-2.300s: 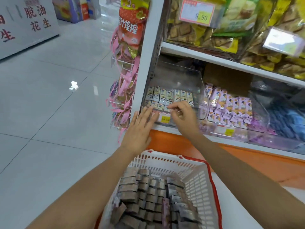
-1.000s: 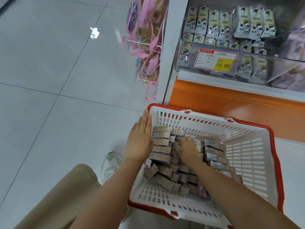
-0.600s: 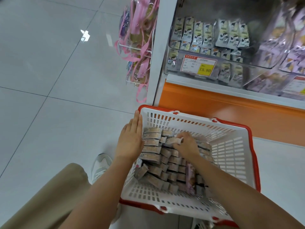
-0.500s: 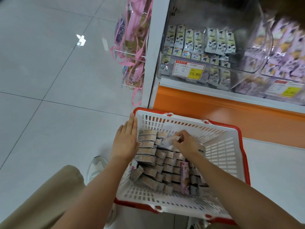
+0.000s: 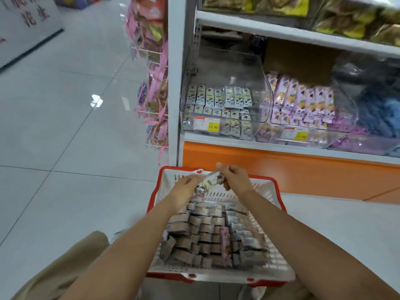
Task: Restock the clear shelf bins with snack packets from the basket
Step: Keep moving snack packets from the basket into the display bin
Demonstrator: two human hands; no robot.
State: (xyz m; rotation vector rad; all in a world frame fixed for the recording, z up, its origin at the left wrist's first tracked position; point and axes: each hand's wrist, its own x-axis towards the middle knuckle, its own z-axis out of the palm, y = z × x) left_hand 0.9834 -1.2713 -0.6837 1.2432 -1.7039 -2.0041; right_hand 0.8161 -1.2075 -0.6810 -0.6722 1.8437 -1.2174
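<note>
Shop, seemingly, clear bin, price tag

A glossy pale-grey tiled floor, marked by a bright light reflection, is seen left of the fingers; a white metal shelving unit with an orange base panel is set just beyond them.

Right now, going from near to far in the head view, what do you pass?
Basket → left hand and right hand holding one packet → orange base panel → clear bin → yellow snack bags.
</note>
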